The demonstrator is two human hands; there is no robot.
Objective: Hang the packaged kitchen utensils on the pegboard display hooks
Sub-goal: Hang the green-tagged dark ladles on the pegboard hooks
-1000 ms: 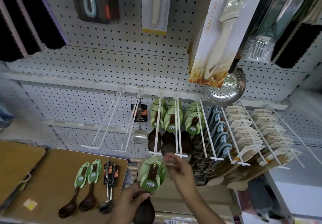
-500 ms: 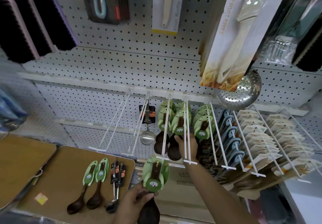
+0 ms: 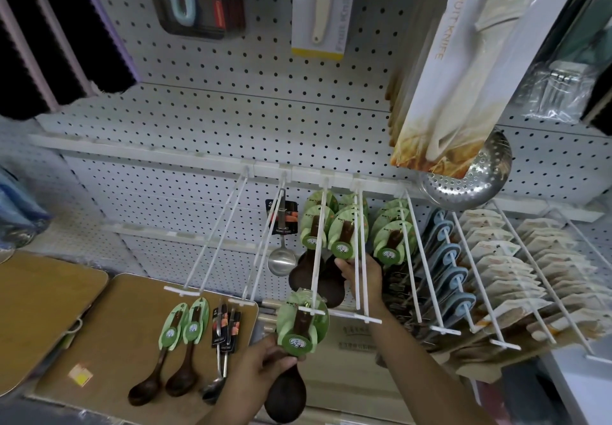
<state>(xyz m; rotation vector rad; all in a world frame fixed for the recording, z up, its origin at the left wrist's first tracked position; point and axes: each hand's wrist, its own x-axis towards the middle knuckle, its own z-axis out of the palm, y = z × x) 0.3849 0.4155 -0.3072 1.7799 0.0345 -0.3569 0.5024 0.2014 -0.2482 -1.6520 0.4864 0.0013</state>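
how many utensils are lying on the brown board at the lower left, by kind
Dark wooden spoons on green oval cards: 2
Metal spoons on black cards: 2, as far as the overlap lets me tell
Total on the brown board: 4
Not counted: the wooden spoon on a green card in the left hand.

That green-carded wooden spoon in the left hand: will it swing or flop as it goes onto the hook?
The wooden spoon looks rigid and bottom-heavy, its big dark bowl below the left hand, so it probably hangs plumb and sways. Its green card looks thin and may bend at the hook.
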